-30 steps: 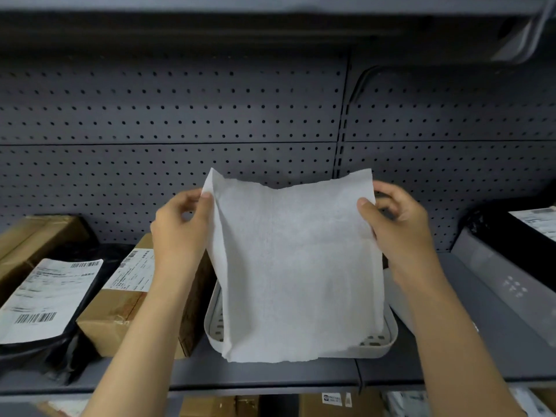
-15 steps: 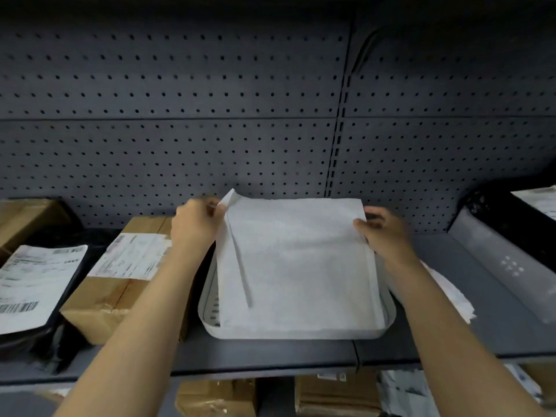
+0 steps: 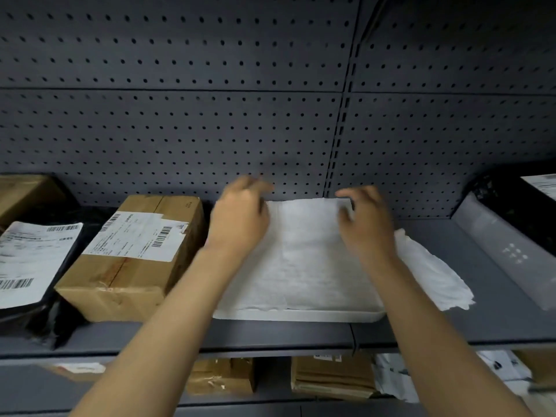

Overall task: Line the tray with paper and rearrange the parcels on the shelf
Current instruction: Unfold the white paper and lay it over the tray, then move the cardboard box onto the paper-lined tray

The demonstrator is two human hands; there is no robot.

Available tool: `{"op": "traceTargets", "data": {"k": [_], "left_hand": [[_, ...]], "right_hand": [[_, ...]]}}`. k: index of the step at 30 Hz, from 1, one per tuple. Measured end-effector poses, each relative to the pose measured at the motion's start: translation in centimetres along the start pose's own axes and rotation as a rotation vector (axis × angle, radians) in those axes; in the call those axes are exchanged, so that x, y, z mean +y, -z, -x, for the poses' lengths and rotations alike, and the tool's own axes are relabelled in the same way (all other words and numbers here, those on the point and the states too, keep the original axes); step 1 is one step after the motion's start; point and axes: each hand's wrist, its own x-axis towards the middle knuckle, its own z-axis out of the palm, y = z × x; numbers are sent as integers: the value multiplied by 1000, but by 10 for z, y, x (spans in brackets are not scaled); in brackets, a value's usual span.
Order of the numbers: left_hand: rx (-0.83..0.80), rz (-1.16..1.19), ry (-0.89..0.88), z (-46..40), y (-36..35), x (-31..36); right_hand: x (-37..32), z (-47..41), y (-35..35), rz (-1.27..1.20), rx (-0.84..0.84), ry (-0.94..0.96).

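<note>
A white sheet of paper (image 3: 304, 260) lies flat over the white tray (image 3: 301, 315) on the grey shelf, covering it down to the front rim. My left hand (image 3: 240, 218) rests at the paper's far left corner, fingers spread and blurred. My right hand (image 3: 365, 221) hovers over the far right corner, fingers apart, gripping nothing. A brown cardboard parcel (image 3: 132, 257) with a white label sits just left of the tray. A black bag parcel (image 3: 33, 260) with a label lies further left.
A second loose white paper (image 3: 433, 272) lies on the shelf right of the tray. A grey box (image 3: 508, 254) and a black parcel (image 3: 517, 197) lean at the far right. The pegboard wall (image 3: 270, 115) stands behind. More parcels (image 3: 331, 377) fill the shelf below.
The paper went from held upright in both hands to lying flat in the tray. Both hands let go of its top corners and now sit over the far edge.
</note>
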Motion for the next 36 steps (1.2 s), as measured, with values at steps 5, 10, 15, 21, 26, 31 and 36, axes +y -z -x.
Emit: {"op": "traceTargets", "data": {"k": [5, 10, 15, 21, 26, 31, 36], "left_hand": [[-564, -175, 137, 26, -41, 23], [-719, -407, 241, 46, -55, -9], [-721, -330, 170, 58, -55, -26], [-738, -329, 202, 57, -51, -20], [-487, -111, 192, 45, -24, 0], [-108, 209, 246, 34, 26, 5], [127, 340, 332, 43, 93, -19]], "right_hand": [[-41, 32, -35, 71, -339, 278], [-7, 38, -46, 345, -745, 101], [13, 42, -34, 376, -816, 23], [12, 45, -29, 341, -792, -11], [-13, 30, -15, 256, -658, -14], [-84, 17, -6, -179, -416, 47], [-154, 17, -22, -556, -468, 3]]}}
